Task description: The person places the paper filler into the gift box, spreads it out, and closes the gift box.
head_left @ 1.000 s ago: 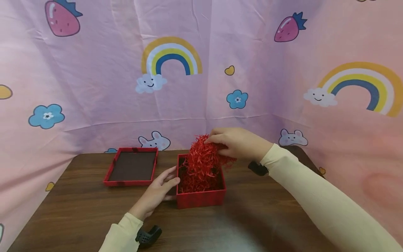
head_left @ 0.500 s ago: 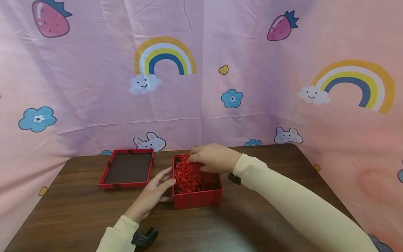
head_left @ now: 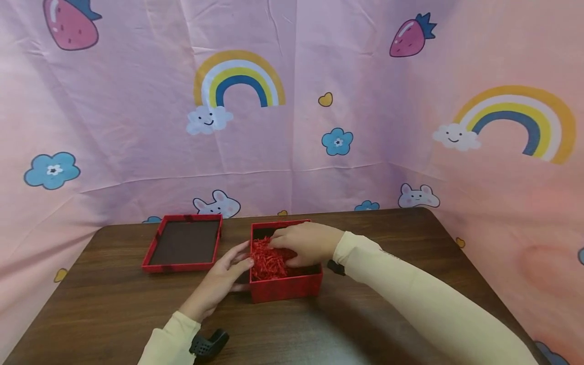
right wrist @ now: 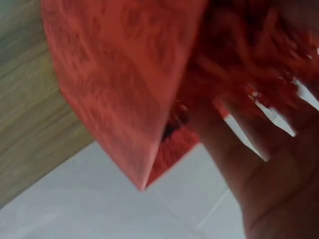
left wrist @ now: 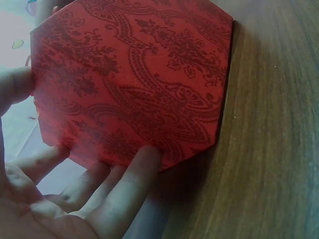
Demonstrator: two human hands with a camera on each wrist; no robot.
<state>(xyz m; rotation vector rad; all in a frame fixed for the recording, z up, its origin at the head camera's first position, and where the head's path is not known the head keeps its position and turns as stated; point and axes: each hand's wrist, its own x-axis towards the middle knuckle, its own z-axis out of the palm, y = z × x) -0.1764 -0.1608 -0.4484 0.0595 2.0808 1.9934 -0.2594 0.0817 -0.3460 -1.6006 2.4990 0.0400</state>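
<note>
An open red box (head_left: 285, 290) stands on the table with red shredded paper (head_left: 268, 259) inside it. My right hand (head_left: 312, 243) reaches into the box from the right, its fingers spread over the shreds and pressing on them. In the right wrist view those fingertips disappear into the shredded paper (right wrist: 239, 64). My left hand (head_left: 222, 279) steadies the box from the left, thumb by the top rim. The left wrist view has its straightened fingers (left wrist: 132, 191) touching the patterned side wall of the box (left wrist: 134, 84).
To the left of the box lies its red-edged lid (head_left: 184, 243), dark inside face up. Both stand on a brown wooden table (head_left: 114, 314). A printed cloth (head_left: 150, 132) hangs behind the table and along its sides.
My right hand has lowered a raised clump of shredded paper into the box, and its fingers have spread over it. The left hand has stayed at the box's side. The head view has shifted slightly.
</note>
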